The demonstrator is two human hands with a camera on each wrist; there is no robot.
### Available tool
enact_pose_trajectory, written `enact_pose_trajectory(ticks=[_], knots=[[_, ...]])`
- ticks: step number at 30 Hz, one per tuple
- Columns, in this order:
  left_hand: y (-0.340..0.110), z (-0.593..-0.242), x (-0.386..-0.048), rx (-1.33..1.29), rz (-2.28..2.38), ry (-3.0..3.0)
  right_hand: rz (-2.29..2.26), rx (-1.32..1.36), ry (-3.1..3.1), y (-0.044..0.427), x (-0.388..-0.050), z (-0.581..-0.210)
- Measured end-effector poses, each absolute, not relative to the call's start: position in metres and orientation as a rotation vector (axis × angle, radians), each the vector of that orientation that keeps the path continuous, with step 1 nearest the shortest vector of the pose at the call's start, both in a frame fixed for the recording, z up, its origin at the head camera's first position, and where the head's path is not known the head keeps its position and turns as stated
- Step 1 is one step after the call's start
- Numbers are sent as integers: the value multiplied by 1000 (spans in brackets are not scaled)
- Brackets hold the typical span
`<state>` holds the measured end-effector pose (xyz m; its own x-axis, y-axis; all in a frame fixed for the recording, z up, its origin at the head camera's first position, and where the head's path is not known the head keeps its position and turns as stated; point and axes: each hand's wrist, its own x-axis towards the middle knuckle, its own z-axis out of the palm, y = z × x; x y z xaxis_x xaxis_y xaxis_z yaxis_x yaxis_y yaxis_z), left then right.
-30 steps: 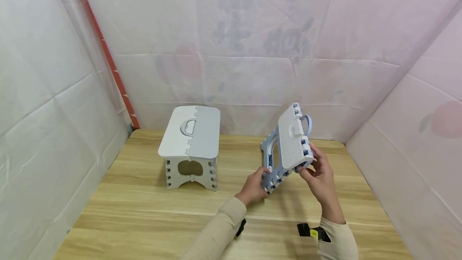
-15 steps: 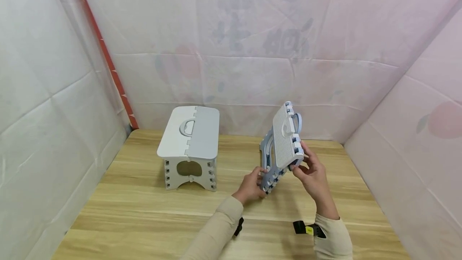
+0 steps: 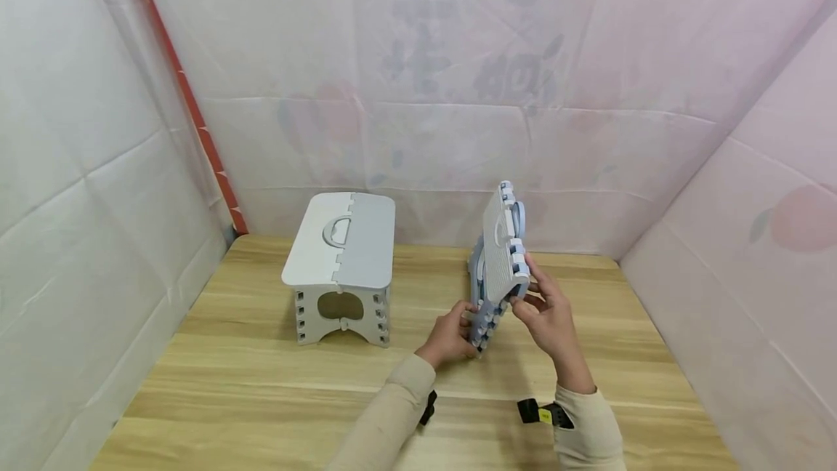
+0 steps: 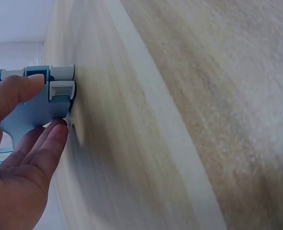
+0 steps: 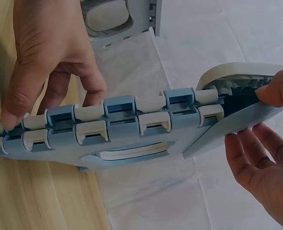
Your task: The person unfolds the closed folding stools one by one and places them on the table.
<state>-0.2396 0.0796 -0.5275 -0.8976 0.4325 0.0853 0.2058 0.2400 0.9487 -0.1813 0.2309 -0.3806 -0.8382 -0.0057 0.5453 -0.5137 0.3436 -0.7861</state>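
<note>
A blue-and-white folding stool (image 3: 498,253) stands partly folded on the right side of the table, its white ribbed seat tilted steeply. My left hand (image 3: 448,336) grips the lower end of its folded legs. In the left wrist view, the thumb of that hand (image 4: 28,167) lies on the hinge edge (image 4: 36,74) while the fingers are behind. Higher up, my right hand (image 3: 548,318) pinches the near end of the seat. The right wrist view has that hand's thumb and fingers (image 5: 256,153) on either side of a seat panel (image 5: 232,129), beside the row of hinges (image 5: 107,117).
An unfolded grey-and-white stool (image 3: 343,242) stands upright to the left on the wooden table (image 3: 261,391). Pale printed sheeting (image 3: 418,144) rises behind the table and along both sides. Black straps (image 3: 546,413) are at both wrists.
The blue-and-white stool's seat has swung leftward and steeper, closer to its legs, with my right hand moving left along with it. My left hand keeps its grip at the bottom.
</note>
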Motion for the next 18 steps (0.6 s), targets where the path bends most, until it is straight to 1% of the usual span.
enact_pose_trajectory(ticks=[13,18], knots=[[76,-535,-242,725,1764,2324,1451,511,-2039,220,-183,-389],[77,-536,-241,649,1763,2291,1459,496,-2057,218,-182,-388]])
